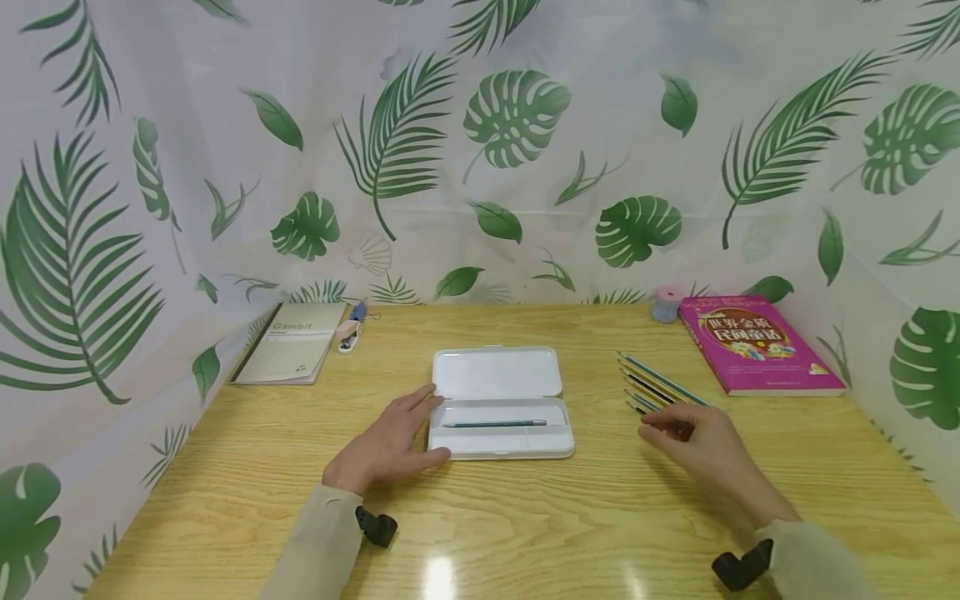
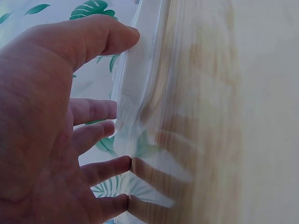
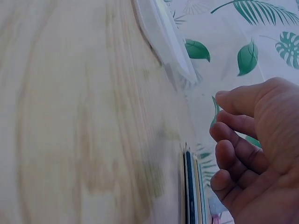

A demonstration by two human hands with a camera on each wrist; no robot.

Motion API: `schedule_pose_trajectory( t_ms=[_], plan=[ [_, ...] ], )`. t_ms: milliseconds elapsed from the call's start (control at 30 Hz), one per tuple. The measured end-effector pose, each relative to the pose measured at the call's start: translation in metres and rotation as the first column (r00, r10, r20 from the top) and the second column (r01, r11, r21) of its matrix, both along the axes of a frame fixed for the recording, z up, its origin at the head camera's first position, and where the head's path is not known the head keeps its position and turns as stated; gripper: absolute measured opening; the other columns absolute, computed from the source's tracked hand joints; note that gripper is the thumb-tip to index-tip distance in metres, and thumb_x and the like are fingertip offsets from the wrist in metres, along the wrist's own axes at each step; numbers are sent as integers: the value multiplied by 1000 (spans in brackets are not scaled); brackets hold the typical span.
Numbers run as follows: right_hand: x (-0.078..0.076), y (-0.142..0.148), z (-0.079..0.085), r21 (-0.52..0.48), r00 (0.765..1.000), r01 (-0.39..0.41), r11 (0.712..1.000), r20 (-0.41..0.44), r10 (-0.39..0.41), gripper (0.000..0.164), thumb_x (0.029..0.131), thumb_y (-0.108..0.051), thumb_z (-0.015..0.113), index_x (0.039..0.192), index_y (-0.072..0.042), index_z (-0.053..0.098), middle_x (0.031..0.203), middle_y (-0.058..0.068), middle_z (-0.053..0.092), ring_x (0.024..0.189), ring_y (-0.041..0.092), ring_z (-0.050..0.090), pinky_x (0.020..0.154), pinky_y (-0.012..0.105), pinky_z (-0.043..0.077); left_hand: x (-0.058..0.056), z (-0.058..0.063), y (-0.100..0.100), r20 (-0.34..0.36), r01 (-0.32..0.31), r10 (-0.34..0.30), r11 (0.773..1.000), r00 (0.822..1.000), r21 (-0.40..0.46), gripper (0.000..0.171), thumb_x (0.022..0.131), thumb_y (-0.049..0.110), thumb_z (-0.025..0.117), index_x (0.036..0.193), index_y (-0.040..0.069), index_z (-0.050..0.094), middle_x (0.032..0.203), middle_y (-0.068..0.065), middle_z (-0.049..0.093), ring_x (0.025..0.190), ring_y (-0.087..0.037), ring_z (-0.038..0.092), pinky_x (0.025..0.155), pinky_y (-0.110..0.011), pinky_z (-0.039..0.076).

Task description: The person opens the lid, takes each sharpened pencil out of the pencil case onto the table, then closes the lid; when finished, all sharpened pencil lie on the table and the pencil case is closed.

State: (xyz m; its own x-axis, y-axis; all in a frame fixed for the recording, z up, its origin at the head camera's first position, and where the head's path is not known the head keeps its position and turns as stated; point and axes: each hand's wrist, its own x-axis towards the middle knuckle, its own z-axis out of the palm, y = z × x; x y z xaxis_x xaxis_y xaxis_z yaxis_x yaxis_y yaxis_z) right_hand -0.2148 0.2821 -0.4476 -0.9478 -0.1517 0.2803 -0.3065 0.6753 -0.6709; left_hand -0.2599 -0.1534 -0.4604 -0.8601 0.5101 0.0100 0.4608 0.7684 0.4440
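Observation:
A white pencil case [image 1: 497, 373] lies unfolded on the table, lid side away from me. Inside its front half is one dark green pencil [image 1: 495, 424]. My left hand [image 1: 390, 446] rests at the case's left end, thumb by the near corner and fingers spread along the side; the left wrist view shows the thumb against the white case wall [image 2: 140, 70]. To the right, my right hand [image 1: 697, 437] is over the near end of a row of several pencils [image 1: 660, 383]. Its fingers are loosely bent, and the right wrist view shows nothing between thumb and fingertips, the pencils [image 3: 194, 186] lying beside them.
At the back left are a notebook [image 1: 292, 346] and a small stapler-like item [image 1: 350, 329]. A magenta book [image 1: 765, 346] lies at the back right, with a pink and blue object [image 1: 666, 305] by its corner. A leaf-patterned cloth [image 1: 525, 183] stands behind the wooden table [image 1: 517, 533].

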Motion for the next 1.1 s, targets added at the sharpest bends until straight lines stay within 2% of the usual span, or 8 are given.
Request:
schedule_pose_trajectory(
  t_ms=[267, 800, 900, 1033, 1100],
  plan=[
    [-15, -28, -4, -9, 998, -44, 999, -47, 44, 15, 89, -20, 76, 99, -8, 77, 82, -5, 66, 65, 11, 54, 56, 25, 46, 0, 0, -1, -7, -2, 2, 1000, 1000, -3, 79, 91, 46, 68, 154, 9, 37, 164, -8, 23, 147, -33, 26, 115, -51, 30],
    [-31, -78, -4, -35, 988, -152, 988, -24, 152, 11, 89, -15, 76, 97, -8, 77, 83, -4, 66, 69, 14, 56, 59, 25, 47, -1, -1, -2, -8, 1, -1, 1000, 1000, -4, 79, 91, 45, 68, 154, 9, 38, 163, -8, 23, 147, -33, 26, 115, -50, 30],
    [-32, -87, -4, -3, 979, -202, 979, -5, 202, 13, 89, -15, 75, 100, -8, 77, 92, -1, 68, 72, 15, 54, 59, 26, 46, -1, -1, -2, -7, -3, 2, 1000, 1000, -12, 80, 90, 47, 68, 154, 10, 37, 164, -7, 23, 147, -32, 26, 115, -50, 30],
    [-35, -97, -6, 89, 964, -267, 959, 14, 267, 19, 92, -13, 72, 109, -8, 76, 111, 8, 69, 76, 16, 52, 64, 29, 46, -1, 0, -1, -13, -4, 4, 1000, 1000, -4, 80, 90, 46, 69, 153, 9, 38, 163, -7, 24, 146, -33, 27, 115, -51, 30],
    [-36, -101, -7, 148, 958, -286, 947, 13, 287, 22, 92, -12, 70, 113, -7, 75, 118, 12, 69, 84, 20, 57, 70, 33, 49, -1, 0, -1, -17, -3, 3, 1000, 1000, 0, 79, 90, 45, 70, 153, 9, 39, 163, -8, 24, 146, -33, 27, 115, -51, 31]
  ],
)
